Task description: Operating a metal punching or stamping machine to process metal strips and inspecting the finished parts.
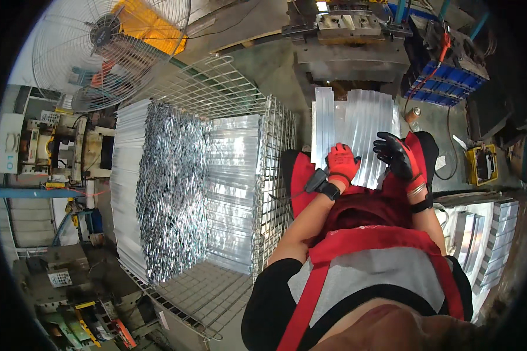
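Wire-mesh cage (275,169), left, holds stacked ribbed metal sheets (231,193), within reach for restocking. On the person's lap, more aluminium strips (357,126) lie flat below the press (351,41). Left hand (341,164), gloved, fingers spread, presses their near-left corner; right hand (397,155), fingers curled, steadies the near-right edge.

White panel with blue marking (7,159) on far-left machine, grey keypad panel (59,278) lower left (writing too small)
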Available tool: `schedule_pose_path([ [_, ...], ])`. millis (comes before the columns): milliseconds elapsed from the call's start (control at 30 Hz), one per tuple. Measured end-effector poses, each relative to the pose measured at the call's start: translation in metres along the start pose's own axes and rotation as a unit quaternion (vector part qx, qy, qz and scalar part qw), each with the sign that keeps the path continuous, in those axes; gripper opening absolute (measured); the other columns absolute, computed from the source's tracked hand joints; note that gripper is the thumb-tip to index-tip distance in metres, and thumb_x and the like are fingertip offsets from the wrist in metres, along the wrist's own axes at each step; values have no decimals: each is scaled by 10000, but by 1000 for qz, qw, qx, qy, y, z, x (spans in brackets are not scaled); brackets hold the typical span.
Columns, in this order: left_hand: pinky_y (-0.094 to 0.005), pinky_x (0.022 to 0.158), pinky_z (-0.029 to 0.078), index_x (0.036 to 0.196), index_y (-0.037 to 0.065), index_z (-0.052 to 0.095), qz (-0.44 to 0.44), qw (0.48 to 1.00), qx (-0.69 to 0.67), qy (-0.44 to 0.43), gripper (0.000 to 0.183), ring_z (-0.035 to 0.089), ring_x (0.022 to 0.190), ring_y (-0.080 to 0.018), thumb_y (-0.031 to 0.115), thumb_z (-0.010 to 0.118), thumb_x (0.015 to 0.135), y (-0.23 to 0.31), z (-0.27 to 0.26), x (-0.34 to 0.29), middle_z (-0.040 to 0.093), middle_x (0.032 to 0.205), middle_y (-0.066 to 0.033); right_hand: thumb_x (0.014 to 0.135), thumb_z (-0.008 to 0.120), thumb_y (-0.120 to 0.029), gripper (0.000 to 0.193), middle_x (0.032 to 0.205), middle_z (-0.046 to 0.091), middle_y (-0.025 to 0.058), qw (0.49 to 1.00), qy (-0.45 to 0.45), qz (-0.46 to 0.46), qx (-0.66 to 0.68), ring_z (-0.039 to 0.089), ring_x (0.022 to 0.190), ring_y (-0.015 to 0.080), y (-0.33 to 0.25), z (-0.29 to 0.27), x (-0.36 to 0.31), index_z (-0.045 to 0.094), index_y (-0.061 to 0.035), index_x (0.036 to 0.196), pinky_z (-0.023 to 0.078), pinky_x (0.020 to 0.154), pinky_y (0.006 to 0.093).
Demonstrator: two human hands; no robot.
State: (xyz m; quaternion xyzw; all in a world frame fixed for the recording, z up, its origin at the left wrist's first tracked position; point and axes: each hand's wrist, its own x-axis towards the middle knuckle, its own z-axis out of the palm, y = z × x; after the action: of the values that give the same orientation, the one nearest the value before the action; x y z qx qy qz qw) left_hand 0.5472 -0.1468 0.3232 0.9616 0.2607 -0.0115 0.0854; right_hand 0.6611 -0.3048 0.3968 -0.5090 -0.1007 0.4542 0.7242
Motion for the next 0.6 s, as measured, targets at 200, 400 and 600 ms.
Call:
schedule_pose_path([
  [200, -406, 722, 479, 963, 23, 603, 28, 996, -72, 35, 451, 566, 899, -296, 398, 656, 718, 3, 3, -8, 562, 981, -141, 934, 495, -388, 467, 1070, 629, 78, 1000, -16, -13, 8, 605, 952, 164, 6, 1, -9, 500, -68, 1274, 468, 847, 315],
  [400, -439, 705, 495, 889, 60, 599, -33, 984, -165, 61, 296, 598, 803, -342, 334, 592, 777, -13, -17, -13, 581, 895, -171, 926, 510, -372, 410, 1037, 639, 76, 1000, -6, -13, -11, 619, 911, 179, 8, 13, -12, 546, -85, 1217, 482, 801, 309],
  [600, -462, 700, 492, 1026, 80, 577, -36, 977, -193, 82, 315, 595, 844, -355, 306, 584, 806, -13, -23, -24, 555, 955, -163, 929, 528, -331, 361, 997, 647, 57, 998, 41, -31, -41, 616, 900, 162, 13, 23, -2, 569, -88, 1192, 481, 767, 295],
])
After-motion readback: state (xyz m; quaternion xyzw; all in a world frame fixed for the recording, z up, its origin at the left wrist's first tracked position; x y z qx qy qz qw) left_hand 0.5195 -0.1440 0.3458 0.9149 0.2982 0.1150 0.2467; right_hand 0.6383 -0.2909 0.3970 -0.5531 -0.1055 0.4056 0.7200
